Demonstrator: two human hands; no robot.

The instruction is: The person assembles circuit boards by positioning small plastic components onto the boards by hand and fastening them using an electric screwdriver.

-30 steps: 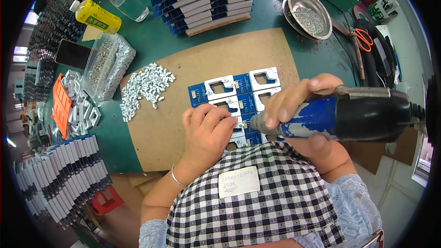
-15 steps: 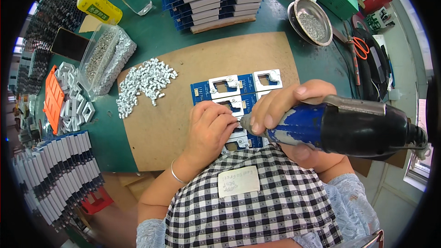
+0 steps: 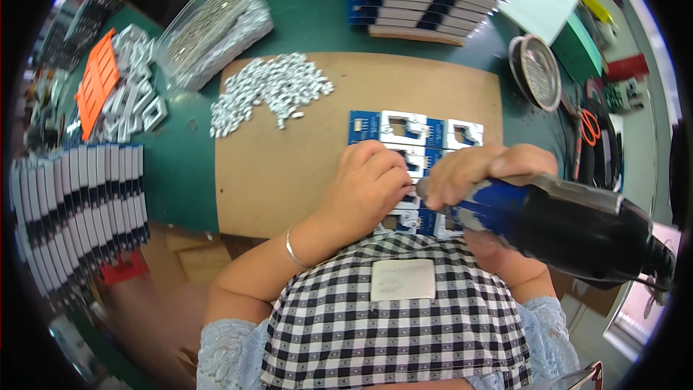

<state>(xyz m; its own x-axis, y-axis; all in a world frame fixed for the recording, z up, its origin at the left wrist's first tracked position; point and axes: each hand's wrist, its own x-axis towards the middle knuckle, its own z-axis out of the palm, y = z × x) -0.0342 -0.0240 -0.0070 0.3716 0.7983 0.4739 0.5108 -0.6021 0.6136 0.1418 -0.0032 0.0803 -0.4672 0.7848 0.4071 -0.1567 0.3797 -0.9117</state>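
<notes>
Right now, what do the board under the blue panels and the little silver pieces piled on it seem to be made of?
The board looks like brown hardboard or pressed fibre: flat, matte, no grain. The silver pieces look like bright metal, perhaps aluminium or plated steel, judging by their shiny glints; too small to be sure.

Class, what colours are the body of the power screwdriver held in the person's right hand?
Blue and black power screwdriver, head view.

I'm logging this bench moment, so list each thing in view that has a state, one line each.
Left hand: fingers curled, pressing on the blue circuit boards.
Right hand: grip closed around the blue-and-black electric screwdriver.
Blue circuit boards with white frames: lying flat on the brown fibreboard mat.
Small silver metal parts: loose in a heap on the mat.
Clear plastic bag of metal parts: lying on its side.
Round metal dish: tilted, holding small screws.
</notes>
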